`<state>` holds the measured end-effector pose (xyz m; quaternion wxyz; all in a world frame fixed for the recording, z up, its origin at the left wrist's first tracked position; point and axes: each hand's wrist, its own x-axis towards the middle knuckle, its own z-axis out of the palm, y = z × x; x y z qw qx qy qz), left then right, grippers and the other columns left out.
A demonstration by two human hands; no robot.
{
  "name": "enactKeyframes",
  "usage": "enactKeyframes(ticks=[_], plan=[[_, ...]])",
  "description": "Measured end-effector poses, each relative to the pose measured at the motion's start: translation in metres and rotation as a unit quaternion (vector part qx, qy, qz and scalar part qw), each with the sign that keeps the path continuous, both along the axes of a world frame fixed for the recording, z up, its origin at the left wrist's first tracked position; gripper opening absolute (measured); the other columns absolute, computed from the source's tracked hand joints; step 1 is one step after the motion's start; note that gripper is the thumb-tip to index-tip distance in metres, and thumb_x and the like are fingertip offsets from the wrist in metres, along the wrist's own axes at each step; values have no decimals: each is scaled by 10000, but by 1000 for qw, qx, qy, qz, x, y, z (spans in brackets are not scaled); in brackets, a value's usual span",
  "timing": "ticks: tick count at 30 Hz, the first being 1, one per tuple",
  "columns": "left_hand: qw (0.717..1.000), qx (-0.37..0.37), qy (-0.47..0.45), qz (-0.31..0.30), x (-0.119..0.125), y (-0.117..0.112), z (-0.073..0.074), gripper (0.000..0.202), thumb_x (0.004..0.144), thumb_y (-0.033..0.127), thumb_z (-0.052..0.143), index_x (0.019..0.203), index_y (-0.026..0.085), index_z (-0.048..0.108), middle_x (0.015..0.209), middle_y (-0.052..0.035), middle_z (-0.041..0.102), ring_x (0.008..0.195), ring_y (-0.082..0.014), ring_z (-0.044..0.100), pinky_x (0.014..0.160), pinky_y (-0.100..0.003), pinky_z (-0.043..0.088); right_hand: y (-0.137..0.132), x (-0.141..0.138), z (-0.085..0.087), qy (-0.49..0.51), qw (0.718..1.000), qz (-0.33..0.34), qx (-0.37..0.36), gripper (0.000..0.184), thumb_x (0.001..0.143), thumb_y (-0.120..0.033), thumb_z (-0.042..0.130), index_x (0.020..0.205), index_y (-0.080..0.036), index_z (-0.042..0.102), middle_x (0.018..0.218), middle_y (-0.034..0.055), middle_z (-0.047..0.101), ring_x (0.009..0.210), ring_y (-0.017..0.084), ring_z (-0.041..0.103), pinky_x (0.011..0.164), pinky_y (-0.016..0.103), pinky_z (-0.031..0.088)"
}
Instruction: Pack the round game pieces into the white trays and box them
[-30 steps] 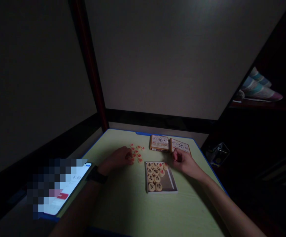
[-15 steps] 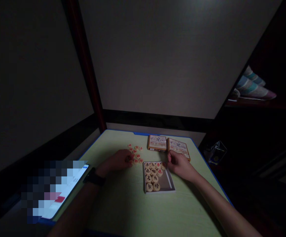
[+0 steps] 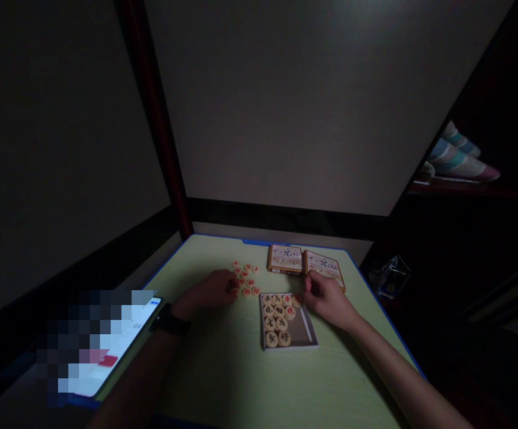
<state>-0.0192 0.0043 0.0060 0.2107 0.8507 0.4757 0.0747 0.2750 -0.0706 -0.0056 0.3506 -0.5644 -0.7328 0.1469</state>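
My left hand (image 3: 217, 288) is working at the left edge of the red-lettered discs (image 3: 247, 292) on the table (image 3: 223, 369); I am failing to see whether its fingers are gripping one. I am holding my right hand (image 3: 330, 302) beside the part-filled tray (image 3: 300, 333), fingers curled inward, any grip hidden.

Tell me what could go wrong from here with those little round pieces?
The left hand is right at the loose red-marked pieces, so it might knock some astray. The right hand is close beside the far right corner of the tray; a bump could shift it. The phone lies along the left edge of the table, so a nudge might tip it off.
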Motion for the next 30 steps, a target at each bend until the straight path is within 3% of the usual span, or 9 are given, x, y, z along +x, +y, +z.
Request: enactKeyframes(ticks=[13,18,23,27,30], plan=[[1000,-6,6,3,0,-3,3,227,693,151,560,897,158,657,922,-63,698,789,-185,633,695,-261,454,-2,-4,-5,-8,998,-2,60,46,752,-180,486,727,-219,483,644,-16,569,580,145,521,562,241,361],[999,-34,-24,-4,-2,2,-2,302,642,159,595,942,169,626,907,-37,691,792,-185,633,682,-254,461,-6,-19,3,-13,998,8,68,71,820,-185,485,809,-209,551,706,0,628,647,154,583,622,248,411],[999,-34,-33,-11,-3,4,-3,317,629,221,642,943,186,621,886,-17,687,777,-182,621,676,-252,456,7,-60,22,-138,989,32,30,123,807,-158,523,864,-198,625,854,57,707,817,196,647,722,272,439],[998,-31,-53,-14,-6,6,-6,300,624,208,656,923,185,648,852,-7,689,769,-174,618,674,-241,449,25,-95,31,-277,960,13,-41,158,813,-209,547,910,-206,672,933,105,733,861,247,676,685,293,439],[995,-49,-86,-18,-9,12,-13,283,595,193,696,877,182,667,813,3,688,749,-163,613,656,-229,439,35,-109,31,-322,943,18,-75,184,808,-266,589,951,-217,694,941,121,745,862,276,694,669,307,449]])
